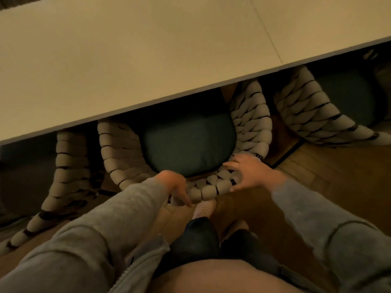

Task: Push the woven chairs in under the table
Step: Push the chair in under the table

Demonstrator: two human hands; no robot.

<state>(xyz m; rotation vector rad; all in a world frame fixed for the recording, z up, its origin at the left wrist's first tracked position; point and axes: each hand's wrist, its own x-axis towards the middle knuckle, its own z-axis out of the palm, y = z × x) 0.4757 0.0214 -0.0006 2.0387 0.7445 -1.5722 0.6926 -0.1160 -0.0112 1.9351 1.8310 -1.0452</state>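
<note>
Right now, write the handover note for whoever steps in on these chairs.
Left hand: rests on the back rim of the middle woven chair, fingers loose over the outer side.
Right hand: fingers spread on the same rim, further right.
Done: the front of its green cushion is under the table edge.
Left: the back half sticks out, so push it further in. The left chair and right chair also show their backs past the edge; check them after.

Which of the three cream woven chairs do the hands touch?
The middle cream woven chair, with left hand and right hand on its back rim; left chair and right chair are untouched.
</note>
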